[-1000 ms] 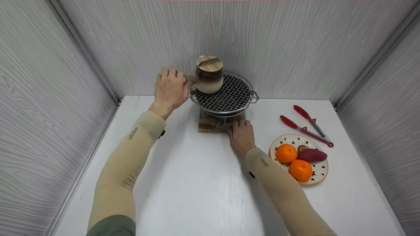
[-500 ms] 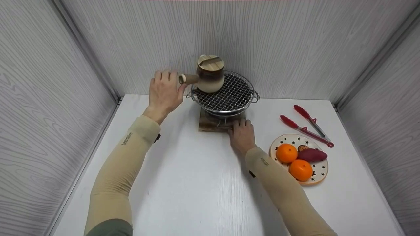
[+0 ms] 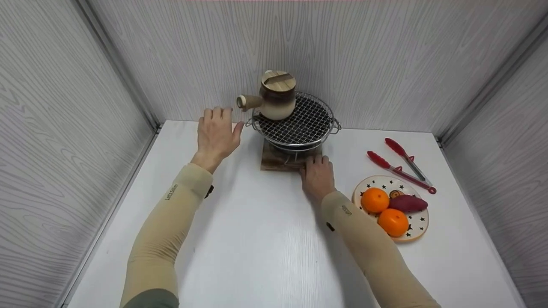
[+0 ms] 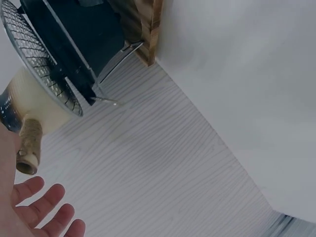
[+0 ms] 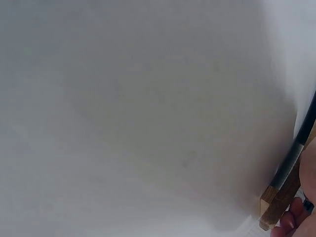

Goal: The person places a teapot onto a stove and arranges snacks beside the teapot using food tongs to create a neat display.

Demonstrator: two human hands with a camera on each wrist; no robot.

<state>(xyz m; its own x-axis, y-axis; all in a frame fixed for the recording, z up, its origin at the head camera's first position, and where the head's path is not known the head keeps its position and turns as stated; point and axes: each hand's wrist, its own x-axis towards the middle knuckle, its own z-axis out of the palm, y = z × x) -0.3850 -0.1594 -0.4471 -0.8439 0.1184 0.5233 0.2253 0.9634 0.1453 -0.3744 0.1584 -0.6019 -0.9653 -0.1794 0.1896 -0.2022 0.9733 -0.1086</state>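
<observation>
A brown-and-cream pot [image 3: 277, 107] with a wooden lid [image 3: 280, 82] stands on the left part of a round wire grill grate [image 3: 306, 128]. Its side handle [image 3: 251, 102] points left. My left hand [image 3: 217, 134] is just below and left of that handle, fingers spread, holding nothing; the left wrist view shows the fingers [image 4: 53, 197] apart from the handle's end. Under the grill is a square wooden base [image 3: 274, 161]. At its front right corner, my right hand [image 3: 319, 177] grips the edge. The right wrist view shows curled fingertips against the wooden base [image 5: 280, 206].
At the right lies a star-patterned plate [image 3: 417, 224] bearing two oranges [image 3: 375, 200] and a purple sweet potato [image 3: 409, 203]. Behind it rest red-tipped tongs [image 3: 400, 172], spread apart. Wood-grain panels [image 3: 192, 55] enclose the white table [image 3: 257, 239] at the back and sides.
My left hand has let go of the pot's handle and moved down and away from it. The pot stays on the grate, and my right hand keeps its place on the wooden base.
</observation>
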